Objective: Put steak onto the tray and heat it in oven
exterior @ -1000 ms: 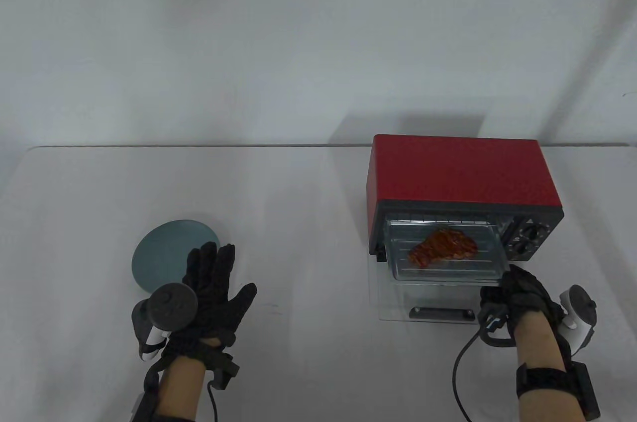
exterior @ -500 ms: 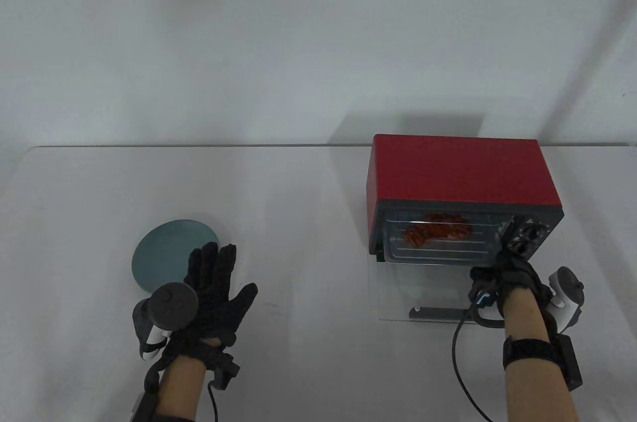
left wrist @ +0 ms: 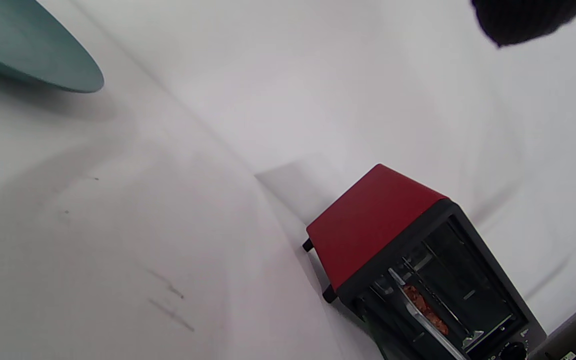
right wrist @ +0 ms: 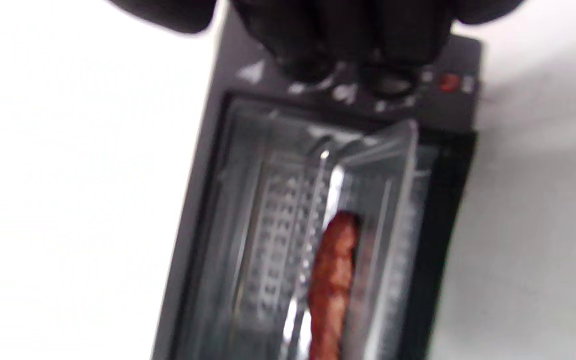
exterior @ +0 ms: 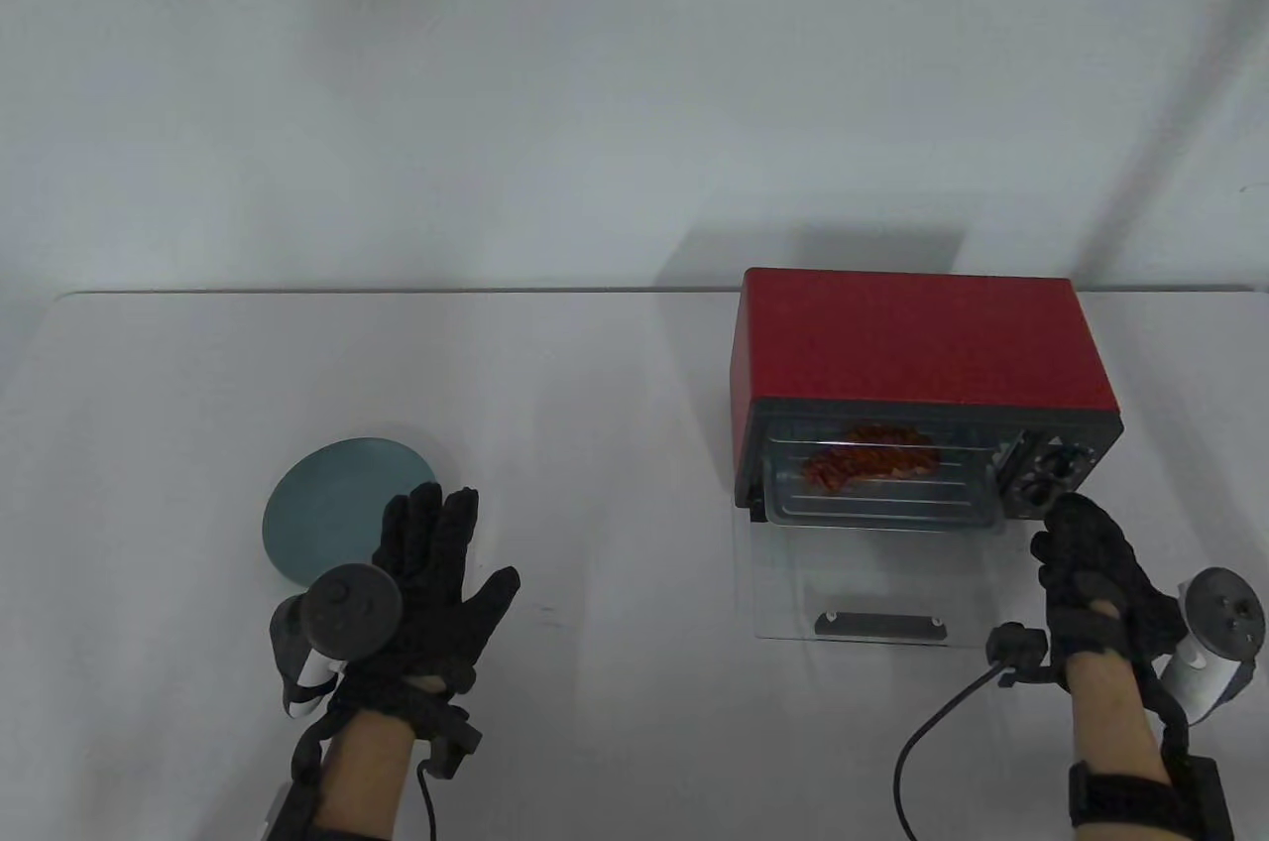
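The red oven (exterior: 922, 335) stands at the right with its glass door (exterior: 853, 583) folded down flat on the table. Inside it, the brown steak (exterior: 872, 462) lies on the metal tray (exterior: 872, 506). My right hand (exterior: 1086, 548) hovers just below the oven's knobs (exterior: 1051, 474), fingers pointing at them and holding nothing. The blurred right wrist view shows its fingers (right wrist: 348, 30) over the knobs (right wrist: 388, 85), with the steak (right wrist: 335, 280) and tray (right wrist: 383, 165) below. My left hand (exterior: 436, 563) lies flat and open on the table.
A teal plate (exterior: 327, 504) sits just left of my left hand, and appears as the plate (left wrist: 28, 50) in the left wrist view. That view also shows the oven (left wrist: 373, 220) from the side. A black cable (exterior: 932, 742) trails from my right wrist.
My right hand pushed the tray with the steak back into the oven, let go, then drew back rightward below the knobs. The left hand barely moved.
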A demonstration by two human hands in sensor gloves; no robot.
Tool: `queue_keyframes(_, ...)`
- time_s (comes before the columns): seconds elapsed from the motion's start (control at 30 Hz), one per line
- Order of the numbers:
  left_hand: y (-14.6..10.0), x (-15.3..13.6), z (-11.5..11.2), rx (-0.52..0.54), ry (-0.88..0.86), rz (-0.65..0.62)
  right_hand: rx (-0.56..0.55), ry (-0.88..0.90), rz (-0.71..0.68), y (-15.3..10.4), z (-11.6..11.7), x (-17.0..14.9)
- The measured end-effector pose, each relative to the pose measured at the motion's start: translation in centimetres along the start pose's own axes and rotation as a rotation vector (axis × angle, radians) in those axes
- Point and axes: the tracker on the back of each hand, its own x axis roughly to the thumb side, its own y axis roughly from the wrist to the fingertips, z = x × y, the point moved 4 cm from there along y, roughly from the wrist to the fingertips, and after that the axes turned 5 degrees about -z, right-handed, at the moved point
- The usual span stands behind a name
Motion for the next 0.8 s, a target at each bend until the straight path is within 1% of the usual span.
queue_keyframes(0.03,0.0,0.0,-0.1,-0.003,0.003,-0.001,0.048,-0.121,-0.088,-0.3,1.0,1.5)
queue_keyframes(0.1,0.0,0.1,-0.2,-0.009,0.006,-0.003,0.097,-0.231,-0.16,-0.7,2.5,2.7)
queue_keyframes(0.17,0.1,0.1,-0.4,-0.018,0.008,-0.006,0.2,-0.348,-0.25,-1.4,5.1,3.9)
queue_keyframes(0.23,0.0,0.2,-0.5,-0.024,0.012,-0.01,0.29,-0.458,-0.299,-2.1,7.7,4.4)
queue_keyframes(0.3,0.0,0.1,-0.6,-0.033,0.017,-0.01,0.35,-0.535,-0.315,-2.4,9.3,4.4)
queue_keyframes(0.37,0.1,0.0,-0.8,-0.042,0.015,-0.009,0.433,-0.635,-0.328,-2.8,11.4,4.2)
queue_keyframes(0.5,0.2,0.1,-1.2,-0.057,0.02,-0.01,0.482,-0.755,-0.312,-2.7,13.6,3.2)
queue_keyframes(0.57,0.2,0.1,-1.3,-0.061,0.021,-0.012,0.502,-0.781,-0.306,-2.5,14.2,2.9)
queue_keyframes(0.67,0.3,0.1,-1.4,-0.063,0.021,-0.013,0.501,-0.817,-0.291,-2.2,14.7,2.3)
queue_keyframes(0.8,0.3,0.1,-1.4,-0.064,0.021,-0.014,0.477,-0.833,-0.287,-1.8,15.0,1.8)
